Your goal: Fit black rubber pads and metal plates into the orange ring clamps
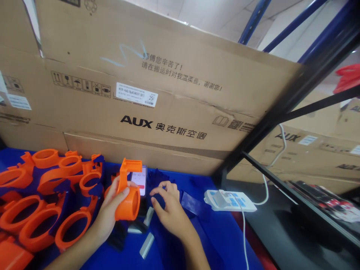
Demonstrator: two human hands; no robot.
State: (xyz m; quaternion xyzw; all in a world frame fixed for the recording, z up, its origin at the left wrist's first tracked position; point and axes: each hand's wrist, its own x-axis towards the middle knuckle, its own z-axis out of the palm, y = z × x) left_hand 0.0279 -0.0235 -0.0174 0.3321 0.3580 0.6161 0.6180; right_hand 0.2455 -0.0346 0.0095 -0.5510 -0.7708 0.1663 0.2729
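Note:
My left hand (111,212) is wrapped round an orange plastic ring bracket (128,204), held upright with its flat arm at the top. Just right of it is my right hand (168,202), fingers bent and apart, with nothing visible in it. Behind the bracket stands a phone (140,180) with a timer on its lit screen, partly covered by the bracket and my left hand. Below and between my hands, a small silver metal block (147,245) lies on the blue table cover (168,258), near other silver and black pieces.
Several similar orange ring brackets (39,228) crowd the left side. A white power strip (230,200) with cables lies at the right. Large cardboard boxes (135,67) form a wall behind, and a dark metal shelf post (253,127) slants up on the right.

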